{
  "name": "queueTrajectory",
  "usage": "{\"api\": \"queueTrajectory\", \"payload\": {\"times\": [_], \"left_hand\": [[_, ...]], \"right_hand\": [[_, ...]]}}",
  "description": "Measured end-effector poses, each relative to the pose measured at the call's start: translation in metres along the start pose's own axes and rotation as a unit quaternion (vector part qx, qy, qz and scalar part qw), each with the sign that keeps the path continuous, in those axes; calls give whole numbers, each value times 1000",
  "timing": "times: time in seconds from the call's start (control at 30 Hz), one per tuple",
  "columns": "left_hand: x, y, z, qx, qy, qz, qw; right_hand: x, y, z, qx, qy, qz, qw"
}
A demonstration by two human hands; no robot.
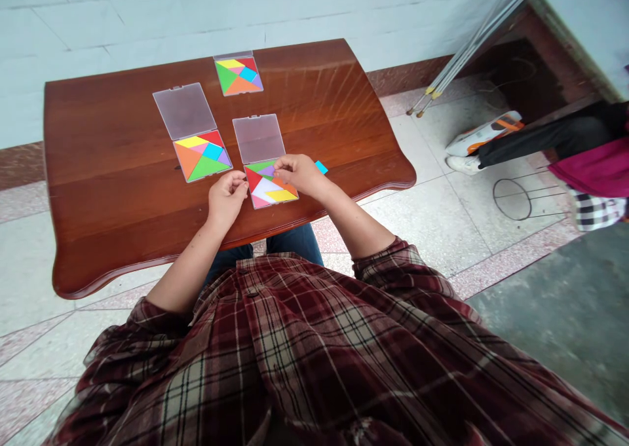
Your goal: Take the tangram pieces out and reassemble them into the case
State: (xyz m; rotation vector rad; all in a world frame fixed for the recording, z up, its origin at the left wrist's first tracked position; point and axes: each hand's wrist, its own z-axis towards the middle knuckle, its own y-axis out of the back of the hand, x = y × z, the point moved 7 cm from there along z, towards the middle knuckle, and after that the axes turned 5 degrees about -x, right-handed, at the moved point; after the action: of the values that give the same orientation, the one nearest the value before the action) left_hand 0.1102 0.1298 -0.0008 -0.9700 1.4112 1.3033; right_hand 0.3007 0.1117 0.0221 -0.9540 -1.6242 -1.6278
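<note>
Pale blue tiled wall (147, 14) stands behind, with a brown band (19, 164) along its foot, and the floor (432, 223) has light tiles. At the right side, two metal poles (466, 46) lean over the floor, and a co-worker's dark trouser leg (545, 138) and white shoe (464, 164) are near a round wire stand (514, 198).

On the brown wooden worktop (93, 171) there are three tangram boxes, all open and all filled with coloured plastic pieces. The far box (238, 74) lies alone near the far edge. The left box (202, 156) has its frosted clear lid (184, 111) open behind it. The near box (270, 184) also has one frosted clear lid (258, 138), and its white base (260, 190) shows in the middle, because some pieces are not in their place. One loose cyan piece (321, 167) lies on the worktop, just beside the right hand (297, 174).

The person's fingers (280, 166) of the right hand are bent down over the far part of the near box and touch its pieces, but I cannot tell if they grip one. The left hand (227, 200) is just beside this box, with fingers (242, 184) pinched closely together. Nothing can be seen between them.
</note>
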Motion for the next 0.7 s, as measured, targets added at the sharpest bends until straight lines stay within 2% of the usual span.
{"api": "queueTrajectory", "payload": {"times": [0.1, 0.2, 0.27, 0.7], "left_hand": [[5, 4, -3, -23, -76, 98, 992], [1, 0, -10, -9, -151, 178, 972], [-3, -4, -13, 5, -177, 212, 961], [-7, -6, -14, 16, -186, 234, 954]], "right_hand": [[-12, -1, 0, 0, -24, -14, 1000], [-19, -6, 0, -2, -34, -23, 999], [-21, -9, 0, -2, -41, -33, 999], [-25, -7, -1, 1, -81, -66, 995]]}}
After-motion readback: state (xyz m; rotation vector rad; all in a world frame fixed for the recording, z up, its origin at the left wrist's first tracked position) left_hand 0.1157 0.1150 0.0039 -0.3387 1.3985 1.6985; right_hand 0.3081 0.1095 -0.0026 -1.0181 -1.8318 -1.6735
